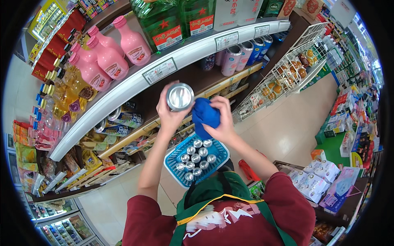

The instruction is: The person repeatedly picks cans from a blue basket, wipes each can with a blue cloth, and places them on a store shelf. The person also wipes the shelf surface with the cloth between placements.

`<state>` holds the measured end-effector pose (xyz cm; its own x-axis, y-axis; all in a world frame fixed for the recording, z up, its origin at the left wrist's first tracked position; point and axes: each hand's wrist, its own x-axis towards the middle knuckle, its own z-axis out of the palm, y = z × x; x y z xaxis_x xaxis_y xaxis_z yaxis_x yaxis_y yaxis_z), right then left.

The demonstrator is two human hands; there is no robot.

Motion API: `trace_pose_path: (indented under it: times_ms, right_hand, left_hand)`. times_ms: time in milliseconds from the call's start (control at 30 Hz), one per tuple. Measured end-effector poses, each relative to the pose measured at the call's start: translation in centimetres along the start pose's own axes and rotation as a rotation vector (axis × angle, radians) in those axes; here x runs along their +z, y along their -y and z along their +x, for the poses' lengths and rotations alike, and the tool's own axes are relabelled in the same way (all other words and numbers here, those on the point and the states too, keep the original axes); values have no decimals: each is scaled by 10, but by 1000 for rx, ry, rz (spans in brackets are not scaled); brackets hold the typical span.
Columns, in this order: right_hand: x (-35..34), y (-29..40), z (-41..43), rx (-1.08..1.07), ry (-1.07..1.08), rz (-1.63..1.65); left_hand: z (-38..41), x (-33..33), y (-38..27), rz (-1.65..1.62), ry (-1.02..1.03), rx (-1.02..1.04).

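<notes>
My left hand (169, 113) grips a metal drink can (179, 96), its silver round end facing the camera. Close beside it on the right, my right hand (222, 120) holds a bunched blue cloth (205, 117). Whether the cloth touches the can is hard to tell. Below both hands, a blue plastic basket (226, 150) holds several upright cans (195, 158) with silver tops. Beyond my hands, pink cans (231, 60) and blue cans (256, 50) stand on the brown lower shelf (197, 78).
Pink bottles (134, 43) and large green glass bottles (166, 27) line the upper shelf, whose curved white edge (117, 107) runs near my left hand. Multicoloured cans (127, 118) lie at left. A white wire rack (277, 77) with packaged food juts out at right. White packs (309, 184) sit lower right.
</notes>
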<state>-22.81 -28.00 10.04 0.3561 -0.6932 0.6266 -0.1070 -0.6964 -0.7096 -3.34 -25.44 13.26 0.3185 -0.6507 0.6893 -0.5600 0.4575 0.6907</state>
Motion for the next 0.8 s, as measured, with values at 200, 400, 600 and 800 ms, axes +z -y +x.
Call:
trace_pose_path:
  times_ms: [200,400,600,800]
  right_hand:
    - [-54,47,-40,126,-134,146]
    - [-61,89,-56,262,-91,280]
    - [-36,72,-112,539,-31,395]
    - [-66,64,-179,778,260,137]
  left_hand:
    - [-47,-21,-47,-42,71,-30]
    - [-103,-26,-92,-105,145,-214]
    - [-175,-34,-115,-31,310,-353]
    - [-257,-29,-115,6,427,-438]
